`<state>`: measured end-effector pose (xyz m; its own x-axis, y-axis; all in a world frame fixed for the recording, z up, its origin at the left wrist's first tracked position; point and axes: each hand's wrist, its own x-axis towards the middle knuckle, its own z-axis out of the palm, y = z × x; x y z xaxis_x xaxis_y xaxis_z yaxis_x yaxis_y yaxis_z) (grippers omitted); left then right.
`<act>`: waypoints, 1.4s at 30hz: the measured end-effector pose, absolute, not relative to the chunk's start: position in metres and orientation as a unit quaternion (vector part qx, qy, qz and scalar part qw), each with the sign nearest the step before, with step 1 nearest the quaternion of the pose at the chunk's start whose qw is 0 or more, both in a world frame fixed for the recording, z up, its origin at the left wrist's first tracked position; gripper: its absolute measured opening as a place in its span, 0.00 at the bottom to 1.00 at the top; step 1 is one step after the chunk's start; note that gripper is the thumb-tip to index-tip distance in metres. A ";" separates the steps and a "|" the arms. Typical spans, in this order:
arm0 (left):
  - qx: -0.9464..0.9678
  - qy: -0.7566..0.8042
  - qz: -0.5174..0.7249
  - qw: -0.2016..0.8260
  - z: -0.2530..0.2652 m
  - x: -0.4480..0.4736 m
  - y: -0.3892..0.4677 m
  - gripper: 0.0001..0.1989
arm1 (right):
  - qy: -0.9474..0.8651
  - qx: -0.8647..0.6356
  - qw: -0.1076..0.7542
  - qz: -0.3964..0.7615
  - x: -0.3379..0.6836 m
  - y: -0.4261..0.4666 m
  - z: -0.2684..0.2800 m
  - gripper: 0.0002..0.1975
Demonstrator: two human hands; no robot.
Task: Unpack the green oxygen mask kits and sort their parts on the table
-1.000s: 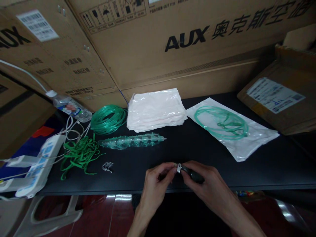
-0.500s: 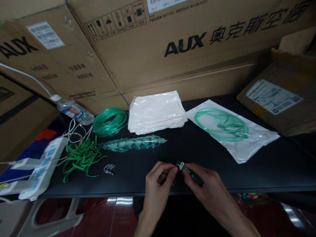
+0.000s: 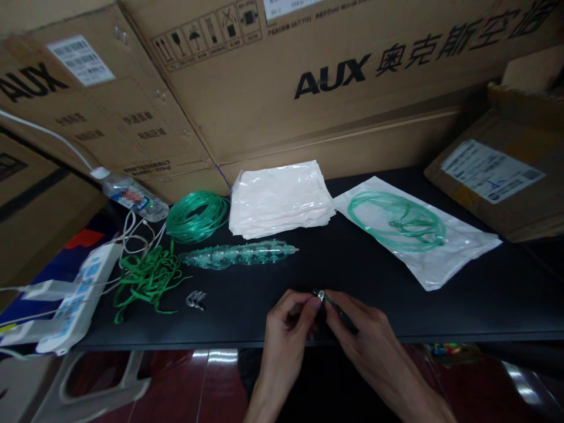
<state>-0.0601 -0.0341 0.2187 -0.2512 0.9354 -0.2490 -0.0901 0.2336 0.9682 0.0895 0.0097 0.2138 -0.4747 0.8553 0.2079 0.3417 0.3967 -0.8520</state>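
At the table's front edge my right hand (image 3: 363,323) is closed around a dark, glossy curved plastic piece (image 3: 346,319), much of it hidden by the fingers. A small pale metal clip (image 3: 321,295) sits at its far end. My left hand (image 3: 293,314) pinches this clip between thumb and index finger. Several similar bent clips (image 3: 196,300) lie loose to the left. Beyond my hands is a row of nested translucent green plastic pieces (image 3: 240,255). A heap of green elastic straps (image 3: 150,276) lies farther left.
A coil of green tubing (image 3: 197,216) lies beside a stack of white packets (image 3: 282,200). More tubing rests on a white bag (image 3: 434,270) at right. A power strip (image 3: 81,296), a plastic bottle (image 3: 134,194) and cardboard boxes (image 3: 352,129) border the table.
My left hand has moved slightly right, and its fingertips now meet the clip. The curved piece has turned a little in my right hand.
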 end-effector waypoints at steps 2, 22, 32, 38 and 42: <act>0.325 0.606 0.515 0.512 0.220 -0.057 -0.034 0.17 | -0.768 -0.386 0.338 0.384 0.090 0.008 0.212 0.12; 0.319 0.596 0.553 0.487 0.222 -0.043 -0.038 0.17 | -0.834 -0.414 0.275 0.239 0.091 0.010 0.224 0.17; 0.493 0.625 0.481 0.368 0.225 -0.073 -0.028 0.09 | -0.665 -0.477 0.206 0.536 0.099 0.028 0.257 0.18; 0.630 0.507 0.393 0.438 0.238 -0.096 -0.027 0.23 | -0.611 -0.437 0.187 0.633 0.100 0.028 0.257 0.17; 0.674 0.489 0.353 0.427 0.245 -0.105 -0.021 0.20 | -0.605 -0.431 0.179 0.645 0.101 0.026 0.256 0.18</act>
<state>-0.1052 -0.0212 0.2445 0.2732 0.9602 0.0577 0.3570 -0.1569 0.9209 0.1014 0.0258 0.2562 -0.5640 0.7530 -0.3390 0.2901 -0.2037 -0.9351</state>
